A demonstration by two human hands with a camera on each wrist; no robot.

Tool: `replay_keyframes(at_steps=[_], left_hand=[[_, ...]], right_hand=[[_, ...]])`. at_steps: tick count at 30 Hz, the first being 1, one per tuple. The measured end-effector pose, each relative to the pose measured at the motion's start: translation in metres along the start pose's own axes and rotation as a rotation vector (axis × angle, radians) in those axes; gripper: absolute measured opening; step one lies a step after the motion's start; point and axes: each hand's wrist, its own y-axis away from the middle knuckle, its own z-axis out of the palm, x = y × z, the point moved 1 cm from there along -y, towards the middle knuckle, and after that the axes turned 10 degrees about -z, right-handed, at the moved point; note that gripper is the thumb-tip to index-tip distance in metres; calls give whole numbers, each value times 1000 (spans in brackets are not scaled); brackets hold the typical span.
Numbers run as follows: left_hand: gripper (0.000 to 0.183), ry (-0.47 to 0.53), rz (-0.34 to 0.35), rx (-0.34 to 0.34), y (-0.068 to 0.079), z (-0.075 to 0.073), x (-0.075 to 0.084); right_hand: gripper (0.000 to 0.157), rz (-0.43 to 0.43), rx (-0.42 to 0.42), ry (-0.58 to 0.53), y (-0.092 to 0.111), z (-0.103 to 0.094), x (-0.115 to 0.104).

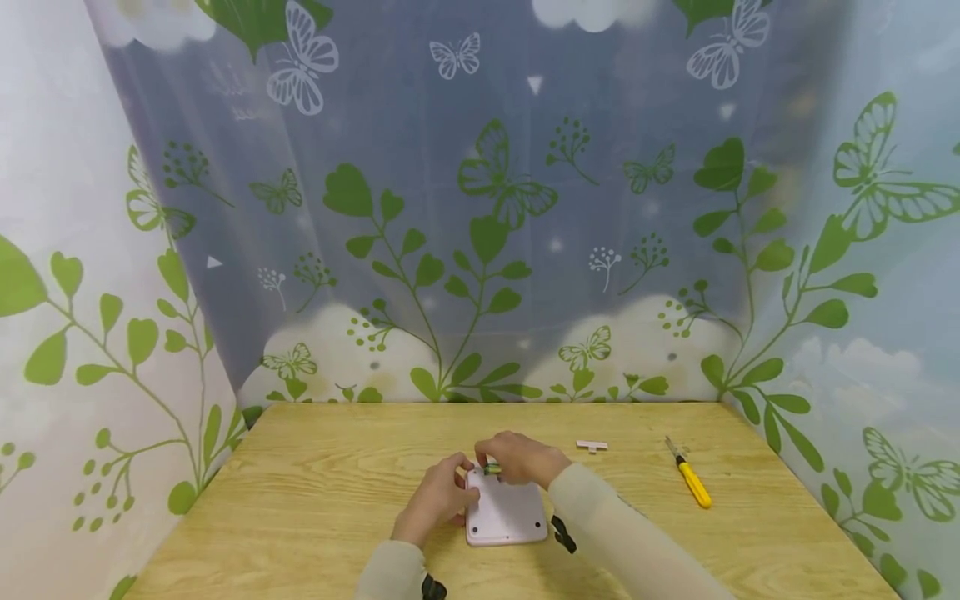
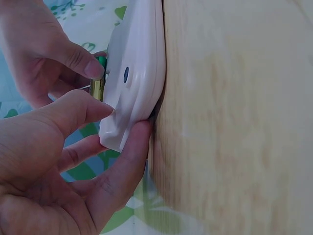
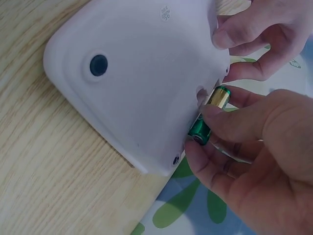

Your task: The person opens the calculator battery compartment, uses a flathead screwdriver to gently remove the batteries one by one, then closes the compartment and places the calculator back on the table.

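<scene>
A pale pink, flat device (image 1: 504, 515) with rounded corners and dark round feet lies underside up on the table; its kind does not show. My left hand (image 1: 441, 498) grips its left edge, with the thumb on the upper face and fingers at the side and below. At the device's far edge, my right hand (image 1: 519, 460) pinches a green and gold battery (image 3: 210, 115) between thumb and fingers. The battery lies along an opening in that edge, and how deep it sits cannot be told. In the left wrist view, the right thumb partly covers the battery (image 2: 98, 89).
A small pale cover with a tab (image 1: 592, 447) lies on the wooden table (image 1: 315, 483) to the right. Farther right is a yellow-handled screwdriver (image 1: 693, 482), with tiny bits near its tip. Patterned curtains (image 1: 420, 275) stand behind and at both sides.
</scene>
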Motion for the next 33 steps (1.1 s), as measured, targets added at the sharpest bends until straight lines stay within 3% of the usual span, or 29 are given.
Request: replay_keyframes(at_steps=[6, 22, 33], left_hand=[[34, 7, 4, 6, 0, -2, -2], [36, -23, -12, -2, 1, 0, 1], [35, -11, -6, -4, 2, 0, 2]], right_hand=[[25, -39, -9, 19, 1, -6, -4], [25, 34, -61, -6, 10, -10, -5], [22, 3, -55, -20, 16, -13, -3]])
